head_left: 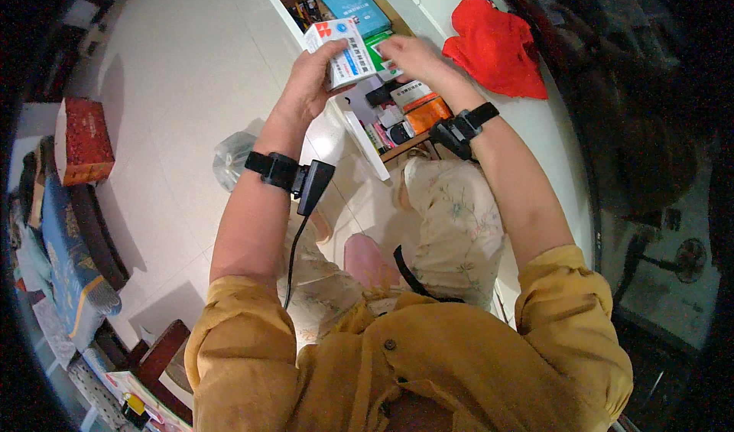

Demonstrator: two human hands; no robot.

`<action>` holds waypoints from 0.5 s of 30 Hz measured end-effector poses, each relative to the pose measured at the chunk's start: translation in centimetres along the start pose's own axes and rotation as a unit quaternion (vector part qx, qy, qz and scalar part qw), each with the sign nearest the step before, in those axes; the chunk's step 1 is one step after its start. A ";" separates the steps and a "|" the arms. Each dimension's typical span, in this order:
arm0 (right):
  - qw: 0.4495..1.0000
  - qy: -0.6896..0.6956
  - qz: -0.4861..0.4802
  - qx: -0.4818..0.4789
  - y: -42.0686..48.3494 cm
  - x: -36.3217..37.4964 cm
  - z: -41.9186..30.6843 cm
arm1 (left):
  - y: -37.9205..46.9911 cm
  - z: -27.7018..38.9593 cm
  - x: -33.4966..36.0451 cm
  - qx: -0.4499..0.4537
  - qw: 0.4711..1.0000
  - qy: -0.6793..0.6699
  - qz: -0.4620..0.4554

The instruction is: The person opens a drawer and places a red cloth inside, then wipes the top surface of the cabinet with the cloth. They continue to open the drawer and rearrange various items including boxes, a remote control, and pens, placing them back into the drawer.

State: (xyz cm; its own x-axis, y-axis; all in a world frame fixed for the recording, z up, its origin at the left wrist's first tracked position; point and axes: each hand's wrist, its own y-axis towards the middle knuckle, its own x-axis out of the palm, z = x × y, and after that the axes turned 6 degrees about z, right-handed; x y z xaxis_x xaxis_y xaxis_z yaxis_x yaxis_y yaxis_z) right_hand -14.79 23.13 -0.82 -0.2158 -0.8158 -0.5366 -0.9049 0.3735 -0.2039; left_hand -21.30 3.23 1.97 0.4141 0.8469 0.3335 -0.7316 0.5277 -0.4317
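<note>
My left hand (312, 79) grips a white medicine box (344, 56) with blue and red print and writing, thumb on its upper face. The box is held above an open drawer (366, 136). My right hand (410, 56) hovers over the drawer's right side, its blurred fingers curled beside a green-and-white box (377, 50); whether they grasp anything is unclear. At the drawer's far end lies a light-blue box (352, 5). Toward me sit an orange box (427, 115), a white box (410, 92) and several small items, some hidden by my hands.
Red cloth (496, 48) lies on the white surface (536, 139) to the right. A tied plastic bag (234, 159) sits on the tiled floor at left. Further left stand a red box (86, 139) and a blue cloth (69, 248). A pink stool or seat (367, 257) shows between my legs.
</note>
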 end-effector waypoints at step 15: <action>0.743 -0.570 -0.277 -0.217 -1.5 3.1 10.7 | -0.4 0.3 -0.4 0.020 1.000 -0.020 -0.011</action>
State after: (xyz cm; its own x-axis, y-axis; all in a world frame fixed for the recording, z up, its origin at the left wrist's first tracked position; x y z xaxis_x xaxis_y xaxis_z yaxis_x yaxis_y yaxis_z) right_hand -10.18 24.72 -10.92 0.4596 0.2045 -0.8642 -0.8257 -0.2600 -0.5007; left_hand -21.34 2.69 2.24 0.4091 0.8309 0.3771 -0.7441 0.5430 -0.3892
